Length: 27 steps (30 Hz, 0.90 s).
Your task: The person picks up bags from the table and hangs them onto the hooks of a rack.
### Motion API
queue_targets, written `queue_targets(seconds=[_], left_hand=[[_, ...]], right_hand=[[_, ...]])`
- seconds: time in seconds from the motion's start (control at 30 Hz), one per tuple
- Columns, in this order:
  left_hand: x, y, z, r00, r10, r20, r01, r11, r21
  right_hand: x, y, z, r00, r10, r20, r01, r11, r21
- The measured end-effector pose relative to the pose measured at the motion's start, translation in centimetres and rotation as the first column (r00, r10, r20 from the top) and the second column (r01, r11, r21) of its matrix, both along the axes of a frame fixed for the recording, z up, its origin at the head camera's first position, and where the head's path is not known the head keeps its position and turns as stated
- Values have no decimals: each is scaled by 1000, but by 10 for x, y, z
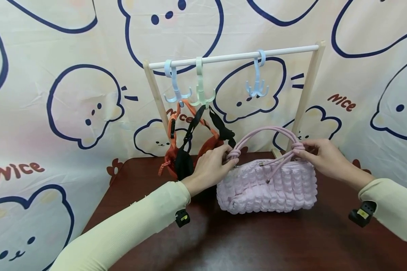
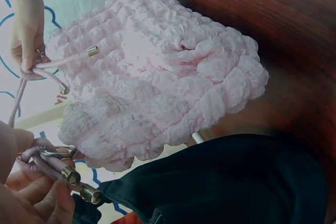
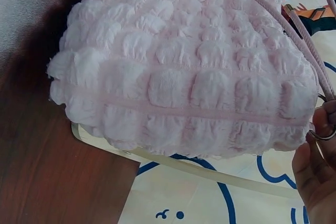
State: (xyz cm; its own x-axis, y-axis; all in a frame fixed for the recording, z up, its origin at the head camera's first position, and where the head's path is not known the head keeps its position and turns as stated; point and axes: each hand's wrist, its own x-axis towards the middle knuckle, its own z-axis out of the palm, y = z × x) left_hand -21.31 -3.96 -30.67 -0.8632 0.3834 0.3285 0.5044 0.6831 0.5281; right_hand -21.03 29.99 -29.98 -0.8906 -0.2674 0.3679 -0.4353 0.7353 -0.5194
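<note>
A pale pink puffy handbag (image 1: 268,186) with a looped cord handle (image 1: 268,128) hangs between both hands, in front of the rack. My left hand (image 1: 211,163) pinches the knotted cord at the bag's left end; gold-tipped cord ends (image 2: 71,174) poke out past the fingers in the left wrist view. At the other end my right hand (image 1: 325,160) pinches the right knot, beside a metal ring (image 3: 321,136) in the right wrist view. The bag's quilted side (image 3: 173,87) fills much of that view. Whether its base touches the table cannot be told.
Behind stands a rack with a white rod (image 1: 230,57) and wooden posts (image 1: 308,90). Two blue hooks (image 1: 257,84) and a green hook (image 1: 201,84) hang from it. Orange and black bags (image 1: 184,162) hang at left, over the dark red table (image 1: 149,233).
</note>
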Motion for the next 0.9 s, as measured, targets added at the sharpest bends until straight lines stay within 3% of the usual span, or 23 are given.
queue_targets(seconds=[0.43,0.9], left_hand=[[0,-1,6,1000,4,1,-4,1000,8],[-2,4,12,999,32,-33,-30,998,51]], right_hand=[[-4,-4,5,998,-26,-53,25,999,-22],[-10,-11,11,985,-50,-165,43,998,-48]])
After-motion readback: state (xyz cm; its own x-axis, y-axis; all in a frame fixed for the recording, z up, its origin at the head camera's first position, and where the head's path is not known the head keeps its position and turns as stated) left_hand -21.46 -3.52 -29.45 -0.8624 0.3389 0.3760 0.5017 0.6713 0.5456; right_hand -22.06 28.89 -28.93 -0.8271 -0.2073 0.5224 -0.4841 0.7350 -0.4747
